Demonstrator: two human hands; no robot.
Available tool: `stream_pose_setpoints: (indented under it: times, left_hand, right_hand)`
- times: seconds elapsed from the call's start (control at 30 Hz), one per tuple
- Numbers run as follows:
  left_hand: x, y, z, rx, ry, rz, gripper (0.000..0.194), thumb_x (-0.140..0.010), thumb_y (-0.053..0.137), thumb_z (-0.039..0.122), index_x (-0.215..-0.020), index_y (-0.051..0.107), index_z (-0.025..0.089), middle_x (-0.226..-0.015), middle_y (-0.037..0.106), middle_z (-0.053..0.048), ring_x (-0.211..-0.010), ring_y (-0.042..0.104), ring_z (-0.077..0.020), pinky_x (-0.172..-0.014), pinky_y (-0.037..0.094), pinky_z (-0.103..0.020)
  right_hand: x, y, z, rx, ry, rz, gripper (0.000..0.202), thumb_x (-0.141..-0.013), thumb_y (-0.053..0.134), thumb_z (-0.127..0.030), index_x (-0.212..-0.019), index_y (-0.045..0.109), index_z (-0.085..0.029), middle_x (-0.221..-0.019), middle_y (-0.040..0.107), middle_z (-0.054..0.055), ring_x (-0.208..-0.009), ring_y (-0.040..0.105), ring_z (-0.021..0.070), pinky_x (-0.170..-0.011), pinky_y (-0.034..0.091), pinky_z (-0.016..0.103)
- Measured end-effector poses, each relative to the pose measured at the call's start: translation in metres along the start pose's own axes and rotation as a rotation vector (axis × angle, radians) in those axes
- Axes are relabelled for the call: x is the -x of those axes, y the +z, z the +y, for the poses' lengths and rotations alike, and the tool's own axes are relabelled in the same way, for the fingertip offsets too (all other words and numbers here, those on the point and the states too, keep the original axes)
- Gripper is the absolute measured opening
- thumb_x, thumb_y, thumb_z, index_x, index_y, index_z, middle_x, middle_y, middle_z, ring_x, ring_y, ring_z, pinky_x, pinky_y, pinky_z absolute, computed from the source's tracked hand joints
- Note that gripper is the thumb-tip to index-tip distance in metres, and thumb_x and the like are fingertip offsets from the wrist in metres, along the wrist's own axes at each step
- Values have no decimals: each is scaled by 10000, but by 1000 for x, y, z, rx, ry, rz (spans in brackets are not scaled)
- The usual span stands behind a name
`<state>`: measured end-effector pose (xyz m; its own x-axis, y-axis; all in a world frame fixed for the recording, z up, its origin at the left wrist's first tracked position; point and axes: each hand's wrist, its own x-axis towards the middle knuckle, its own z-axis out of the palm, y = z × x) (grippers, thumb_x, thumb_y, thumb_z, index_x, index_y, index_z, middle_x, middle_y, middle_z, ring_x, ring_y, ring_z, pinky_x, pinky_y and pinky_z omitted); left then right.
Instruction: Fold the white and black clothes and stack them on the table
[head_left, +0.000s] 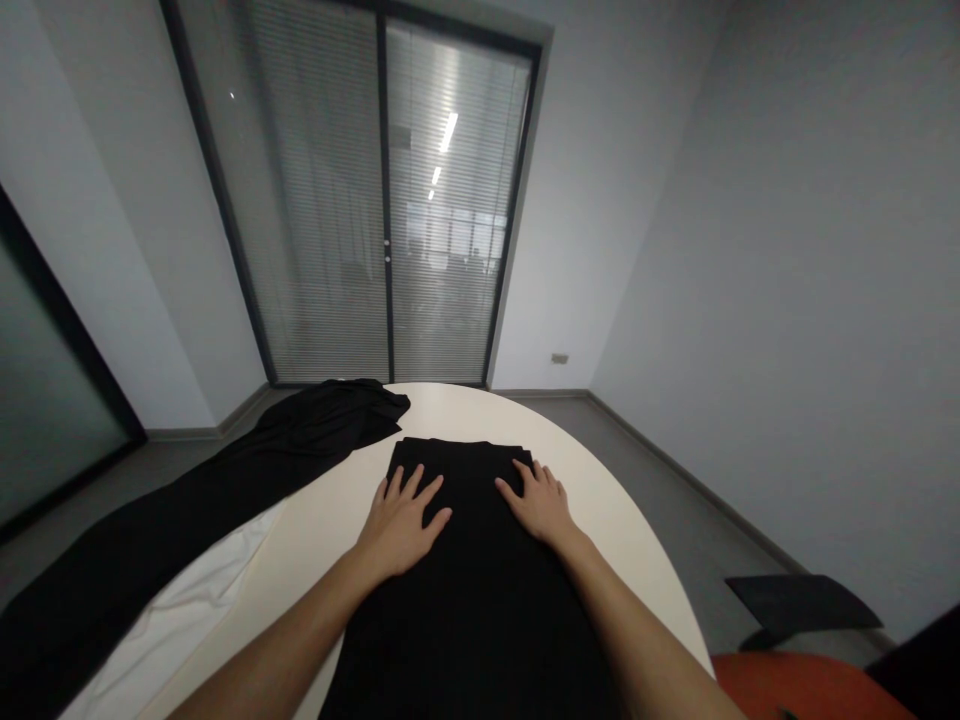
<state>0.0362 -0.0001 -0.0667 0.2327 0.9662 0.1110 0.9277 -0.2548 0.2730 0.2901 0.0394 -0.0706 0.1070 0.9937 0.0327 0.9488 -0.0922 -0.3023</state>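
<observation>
A black garment [480,600] lies flat on the white round table [600,520], its straight far edge short of the table's back rim. What kind of garment it is, I cannot tell. My left hand [401,525] rests on its left side near that edge, fingers spread. On the right side, my right hand [541,503] lies with thumb and fingers apart, partly on the cloth and partly over its border. Neither hand grips anything. The garment's near end runs out of view at the bottom.
Another black garment [247,470] lies crumpled along the table's left side, with white cloth [180,620] beside it. An orange chair seat [802,685] and a dark armrest [802,602] stand at lower right. Beyond the table is a glass partition with blinds [322,220].
</observation>
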Motion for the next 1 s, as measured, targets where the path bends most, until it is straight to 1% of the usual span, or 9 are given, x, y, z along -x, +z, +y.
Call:
stream_pose_setpoints:
  times: [0.13, 0.37, 0.43, 0.53, 0.67, 0.77, 0.83, 0.9, 1.0]
  left_hand:
    - [-4, 3, 0, -53, -118, 46, 662, -947, 357, 647, -1508, 408, 298, -1608, 297, -135, -1486, 195, -411, -1175, 160, -576]
    - [-9, 9, -14, 1, -258, 83, 670, -943, 357, 646, -1490, 448, 271, -1616, 274, -149, -1489, 171, -422, -1172, 152, -580]
    - [-12, 8, -21, 36, -274, 89, 661, -943, 380, 624, -1473, 479, 241, -1586, 337, -170, -1480, 214, -419, -1169, 167, -572]
    - [-19, 1, -36, 135, -247, 145, 597, -923, 490, 524, -1398, 563, 171, -1476, 497, -193, -1412, 369, -399, -1144, 248, -522]
    - [-30, -9, -65, 451, -268, 174, 516, -845, 626, 364, -1316, 592, 156, -1219, 685, -168, -1153, 618, -322, -982, 424, -392]
    - [-36, -10, -82, 566, -326, 142, 521, -821, 642, 298, -1308, 565, 130, -973, 743, -118, -873, 701, -254, -771, 482, -311]
    - [-38, -8, -88, 643, -356, 106, 506, -810, 644, 278, -1275, 568, 92, -783, 725, -67, -684, 679, -213, -638, 464, -276]
    - [-39, -6, -89, 724, -377, 65, 468, -799, 649, 276, -1213, 589, 67, -614, 652, -4, -531, 607, -177, -536, 412, -254]
    - [-39, -5, -86, 831, -389, 4, 335, -744, 705, 306, -1000, 661, 94, -501, 547, 54, -410, 476, -124, -451, 312, -232]
  right_hand:
    - [-2, 0, 1, -11, 19, -15, 750, -915, 385, -695, -1519, 382, -250, -1602, 281, 150, -1485, 213, 349, -1173, 158, 515]
    - [-3, 3, 3, -67, -1, 19, 709, -916, 444, -655, -1494, 422, -245, -1582, 318, 159, -1478, 232, 346, -1165, 165, 548]
    - [-5, 3, 6, -108, -24, 47, 660, -920, 479, -610, -1463, 458, -236, -1551, 372, 159, -1457, 286, 329, -1161, 187, 552]
    - [-11, 0, 14, -202, -72, 96, 558, -908, 553, -500, -1393, 515, -227, -1462, 497, 132, -1377, 418, 309, -1131, 282, 530]
    - [-23, -3, 28, -433, -113, 160, 489, -892, 581, -358, -1348, 508, -198, -1351, 600, 120, -1213, 580, 261, -1012, 446, 424]
    - [-31, -4, 37, -601, -88, 169, 464, -876, 606, -321, -1317, 522, -199, -1222, 679, 110, -1050, 669, 211, -897, 509, 340]
    - [-36, -4, 43, -625, -28, 170, 392, -852, 647, -329, -1216, 601, -192, -1076, 730, 95, -948, 698, 208, -841, 520, 321]
    - [-39, -4, 48, -630, 28, 166, 311, -825, 686, -342, -1091, 667, -183, -932, 751, 80, -862, 709, 212, -782, 523, 310]
    - [-43, -2, 54, -723, 66, 130, 258, -787, 726, -311, -999, 694, -168, -782, 745, 59, -722, 703, 197, -668, 516, 281]
